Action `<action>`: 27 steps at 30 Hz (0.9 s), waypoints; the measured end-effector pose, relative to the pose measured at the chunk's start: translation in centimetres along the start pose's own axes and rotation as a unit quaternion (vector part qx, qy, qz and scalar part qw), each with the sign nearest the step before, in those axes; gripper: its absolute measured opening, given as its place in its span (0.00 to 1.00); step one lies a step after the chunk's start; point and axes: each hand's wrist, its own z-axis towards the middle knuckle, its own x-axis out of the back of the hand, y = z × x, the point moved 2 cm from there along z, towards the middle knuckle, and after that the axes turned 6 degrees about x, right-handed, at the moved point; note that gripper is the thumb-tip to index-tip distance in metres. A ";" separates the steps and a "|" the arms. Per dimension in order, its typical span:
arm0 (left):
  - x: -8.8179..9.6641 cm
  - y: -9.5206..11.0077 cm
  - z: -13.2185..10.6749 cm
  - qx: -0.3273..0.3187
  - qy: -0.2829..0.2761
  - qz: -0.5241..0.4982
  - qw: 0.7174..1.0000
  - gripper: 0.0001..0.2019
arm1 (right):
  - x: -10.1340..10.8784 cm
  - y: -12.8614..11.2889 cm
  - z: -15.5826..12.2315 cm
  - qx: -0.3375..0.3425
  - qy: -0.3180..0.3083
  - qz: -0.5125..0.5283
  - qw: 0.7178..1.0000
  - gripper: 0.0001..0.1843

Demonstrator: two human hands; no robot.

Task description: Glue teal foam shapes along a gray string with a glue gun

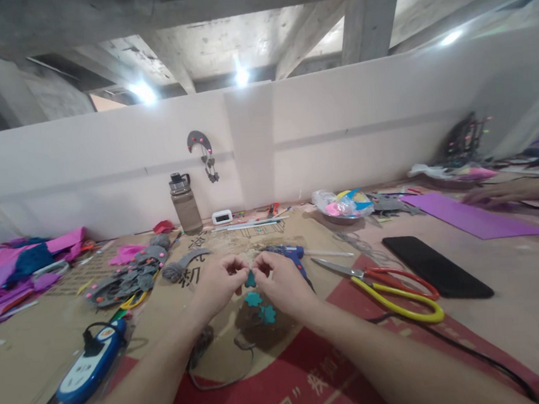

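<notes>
Both hands meet over the middle of the cardboard, fingers pinched together. Between the fingertips of my left hand (224, 281) and my right hand (279, 280) is a small teal felt piece (250, 280), gripped from either side. Just below hang or lie two teal flower-shaped felt pieces (267, 314); whether they are joined to the held piece I cannot tell. A grey cord (220, 384) curves on the board nearer to me. Partly hidden behind my right hand is a blue glue gun (293, 252).
Red-and-yellow-handled scissors (397, 288) and a black phone (438, 268) lie at right, beside a purple sheet (471, 214). At left are a blue power strip (94, 365), grey felt pieces (128, 276) and coloured scraps. A bottle (187, 207) stands by the wall. Another person's hand (511, 191) shows far right.
</notes>
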 end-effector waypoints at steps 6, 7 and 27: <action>0.3 0.2 -0.1 0.002 -0.023 0.005 1.000 0.06 | 0.0 -0.1 0.0 -0.007 -0.026 -0.003 1.000 0.06; 0.4 0.2 -0.1 0.001 -0.023 0.008 1.000 0.06 | 0.0 -0.2 0.0 -0.009 -0.027 -0.005 1.000 0.06; 0.2 0.1 0.2 0.024 -0.053 0.018 0.998 0.06 | -0.3 0.5 -0.4 -0.006 -0.035 -0.002 0.999 0.05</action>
